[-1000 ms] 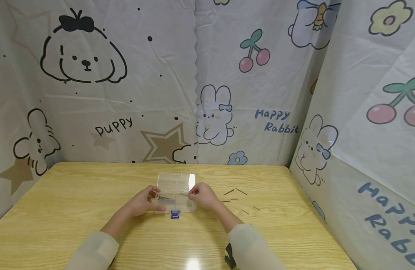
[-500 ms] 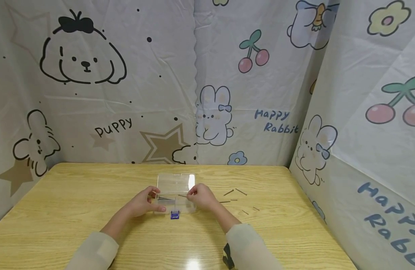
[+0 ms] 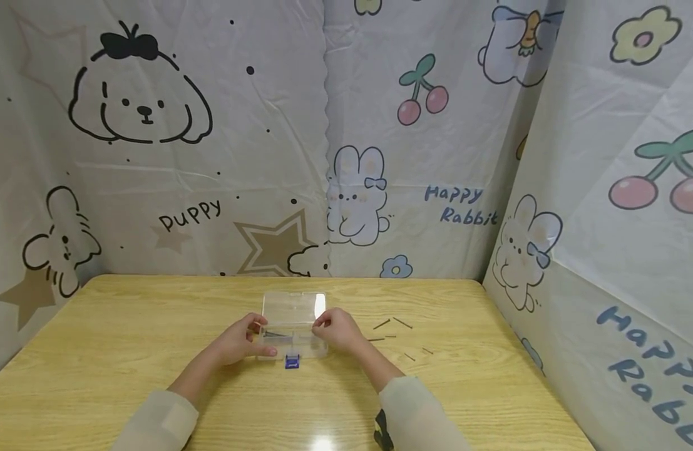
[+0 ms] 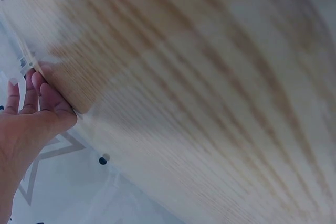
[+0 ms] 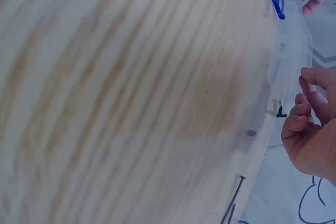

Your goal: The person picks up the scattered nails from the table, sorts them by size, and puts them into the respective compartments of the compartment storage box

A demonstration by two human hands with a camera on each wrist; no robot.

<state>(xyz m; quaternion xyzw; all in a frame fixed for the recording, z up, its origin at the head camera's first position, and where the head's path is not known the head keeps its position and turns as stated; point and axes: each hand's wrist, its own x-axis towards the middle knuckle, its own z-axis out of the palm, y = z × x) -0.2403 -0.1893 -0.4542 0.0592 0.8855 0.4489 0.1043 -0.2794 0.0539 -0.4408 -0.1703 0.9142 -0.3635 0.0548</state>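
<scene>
In the head view a clear plastic box point(image 3: 309, 352) stands on the table with its lid point(image 3: 292, 308) raised at the back and a blue latch point(image 3: 292, 361) hanging at the front. Several dark nails point(image 3: 275, 334) lie in its left compartment. My left hand point(image 3: 239, 341) grips the box's left side, thumb at the front and fingers behind. Over the right compartment is my right hand point(image 3: 340, 330), thumb and forefinger tips close together. No nail shows at those fingertips point(image 5: 305, 73) in the right wrist view; whether they still pinch one is unclear.
Several loose nails lie right of the box, among them a longer nail point(image 3: 402, 322) and a small nail point(image 3: 409, 357). The wooden table point(image 3: 154, 313) ends at a printed cloth point(image 3: 267, 156) behind and on the right.
The nail that stuck out leftward from my right fingertips is no longer visible. Both hands and the box hold nearly the same place.
</scene>
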